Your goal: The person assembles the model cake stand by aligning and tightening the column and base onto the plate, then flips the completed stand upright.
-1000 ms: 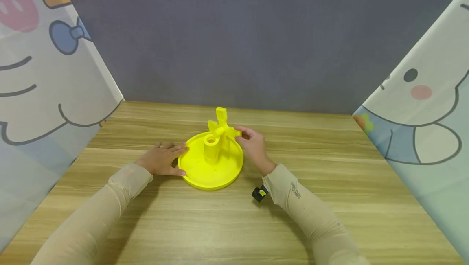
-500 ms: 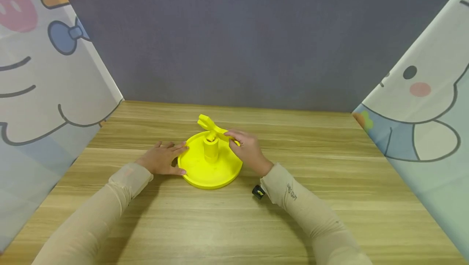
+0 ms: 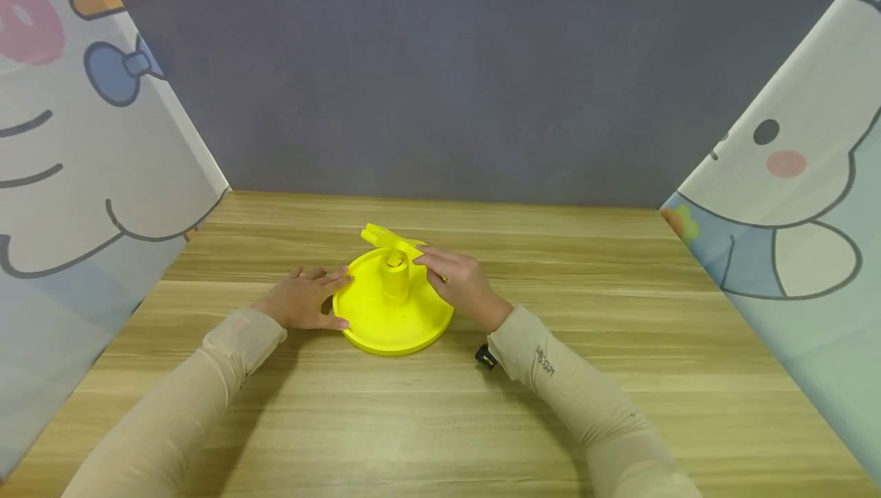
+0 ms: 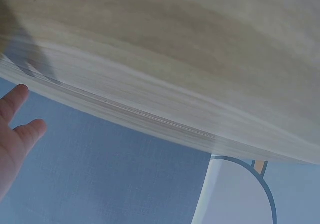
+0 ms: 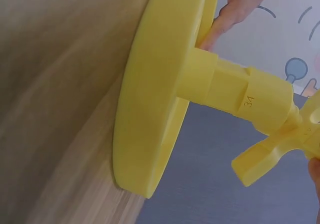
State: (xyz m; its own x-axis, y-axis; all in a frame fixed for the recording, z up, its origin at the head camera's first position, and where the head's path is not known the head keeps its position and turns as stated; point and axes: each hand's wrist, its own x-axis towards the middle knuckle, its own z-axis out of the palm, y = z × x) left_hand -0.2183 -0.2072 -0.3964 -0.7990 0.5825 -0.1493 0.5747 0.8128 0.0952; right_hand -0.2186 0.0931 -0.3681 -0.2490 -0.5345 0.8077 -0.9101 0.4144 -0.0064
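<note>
A round yellow dish-shaped base [image 3: 392, 343] with a raised rim lies on the table. From its middle rises a yellow hollow post [image 3: 395, 285], marked with small engraved digits in the right wrist view. My left hand [image 3: 300, 302] rests at the base's left rim, fingers and thumb spread. My right hand [image 3: 464, 285] pinches one arm of a yellow propeller-like piece with several arms [image 3: 382, 237], whose other arms [image 5: 257, 161] show in the right wrist view. The piece sits over the post, its hub right at the post's open top.
The wood-grain table [image 3: 399, 429] meets a dark grey panel [image 3: 440, 77] at the back. Cartoon-printed panels [image 3: 764, 177] slope along both sides. A small black object [image 3: 486, 358] shows beside my right cuff.
The propeller-like piece has come left and lower, from beside the post to over its top, and has turned from upright to nearly flat. My left hand has stayed at the rim.
</note>
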